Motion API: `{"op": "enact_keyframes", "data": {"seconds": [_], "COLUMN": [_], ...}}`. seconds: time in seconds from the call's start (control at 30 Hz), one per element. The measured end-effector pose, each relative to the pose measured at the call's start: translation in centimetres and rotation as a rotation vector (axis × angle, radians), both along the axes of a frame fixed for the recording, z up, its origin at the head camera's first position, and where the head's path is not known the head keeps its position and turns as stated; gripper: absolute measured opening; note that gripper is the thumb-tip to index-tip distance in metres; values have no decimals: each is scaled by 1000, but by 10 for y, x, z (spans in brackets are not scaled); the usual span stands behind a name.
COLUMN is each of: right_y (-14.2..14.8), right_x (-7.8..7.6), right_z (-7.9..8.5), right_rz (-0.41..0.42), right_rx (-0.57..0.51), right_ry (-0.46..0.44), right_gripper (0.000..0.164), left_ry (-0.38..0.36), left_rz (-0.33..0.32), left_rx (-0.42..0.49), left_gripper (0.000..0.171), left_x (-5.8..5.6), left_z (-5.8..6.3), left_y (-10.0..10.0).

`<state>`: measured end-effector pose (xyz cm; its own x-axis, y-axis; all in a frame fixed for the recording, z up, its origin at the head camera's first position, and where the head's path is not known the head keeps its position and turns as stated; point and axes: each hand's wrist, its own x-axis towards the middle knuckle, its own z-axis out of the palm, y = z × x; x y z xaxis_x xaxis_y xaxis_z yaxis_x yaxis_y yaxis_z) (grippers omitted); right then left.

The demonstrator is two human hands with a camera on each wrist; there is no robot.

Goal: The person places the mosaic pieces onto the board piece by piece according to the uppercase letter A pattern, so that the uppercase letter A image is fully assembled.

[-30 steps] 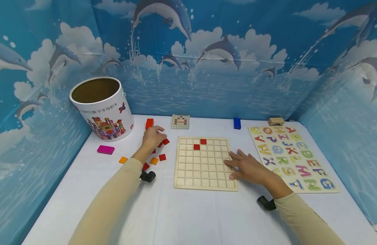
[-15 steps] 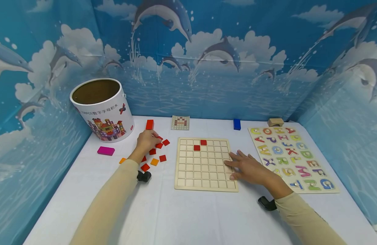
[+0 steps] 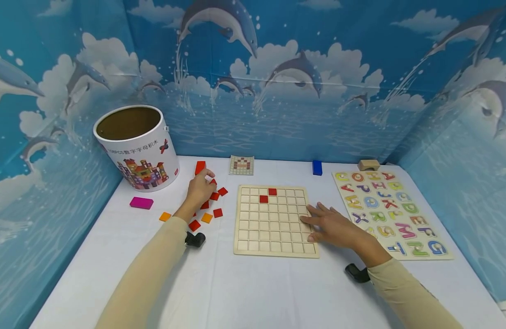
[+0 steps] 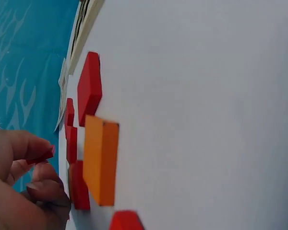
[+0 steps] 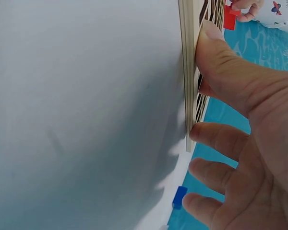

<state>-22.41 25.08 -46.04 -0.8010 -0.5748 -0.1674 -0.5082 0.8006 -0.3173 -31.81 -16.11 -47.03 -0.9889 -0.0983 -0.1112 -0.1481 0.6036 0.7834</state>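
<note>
My left hand [image 3: 200,188] pinches a small red tile [image 4: 42,156] between thumb and fingertips, above a loose group of tiles. Several red tiles [image 3: 218,213] and an orange tile [image 4: 101,160] lie under and beside that hand, some partly hidden by it. A square wooden grid board [image 3: 273,233] lies in the middle, with two red tiles [image 3: 263,199] set in its upper cells. On the board's right edge rests my right hand [image 3: 328,225], fingers spread, with the thumb [image 5: 213,52] on the board in the right wrist view.
A white bucket [image 3: 154,155] stands at the back left, near a magenta block [image 3: 141,203] and a red block [image 3: 200,167]. Behind the board lie a pattern card [image 3: 242,165] and a blue block [image 3: 316,167]. A letter puzzle board [image 3: 376,201] and wooden block [image 3: 369,165] are at right.
My left hand has drawn back left and toward me from the upper tiles, then shifted slightly up and right again. The right hand stays at the board's edge.
</note>
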Motion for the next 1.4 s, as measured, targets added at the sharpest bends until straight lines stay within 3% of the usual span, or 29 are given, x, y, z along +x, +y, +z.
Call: {"op": "enact_keyframes", "data": {"seconds": [0.2,0.43,0.63,0.97,1.17,1.3,1.4], "right_y": [0,1,0,0,-1,0,0], "right_x": [1,1,-2,0,2,1,1], "right_z": [1,3,4,3,1,1,0], "right_rz": [2,8,13,6,4,8,8], "right_rx": [-8,-4,-14,-10,-24,-28,-23], "right_ry": [0,8,21,10,-10,-11,-7], "right_gripper": [64,64,64,63,64,64,64], "left_ry": [13,-81,-96,-53,20,88,104], "left_rz": [-44,-143,-259,-308,-296,-321,-346], "left_rx": [142,327,343,273,70,-85,-144], "left_gripper": [30,30,31,24,21,23,25], "left_x": [5,22,32,29,25,23,24], "left_z": [3,9,4,3,-4,-3,-1], "left_y": [19,69,103,139,163,171,176]}}
